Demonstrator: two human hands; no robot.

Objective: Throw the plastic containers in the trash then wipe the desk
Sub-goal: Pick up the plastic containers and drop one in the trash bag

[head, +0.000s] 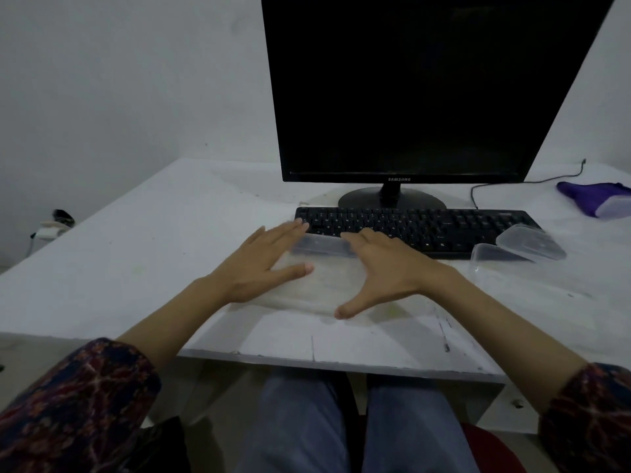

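Note:
A clear plastic container [324, 281] lies on the white desk [153, 254] just in front of the keyboard. My left hand [263, 264] rests on its left side with fingers spread. Along its right side lies my right hand [382, 268], thumb stretched toward me. Whether either hand truly grips it is unclear. Two more clear plastic containers [529, 245] sit at the keyboard's right end, one leaning on the other. A purple cloth [590, 196] lies at the far right with another clear container [618, 206] on it.
A black monitor [409, 90] stands behind a black keyboard [426, 227]. A thin black cable [532, 180] runs behind the monitor toward the right. The desk's front edge [341, 361] is close to my knees. A small dark object [63, 216] lies on the floor at left.

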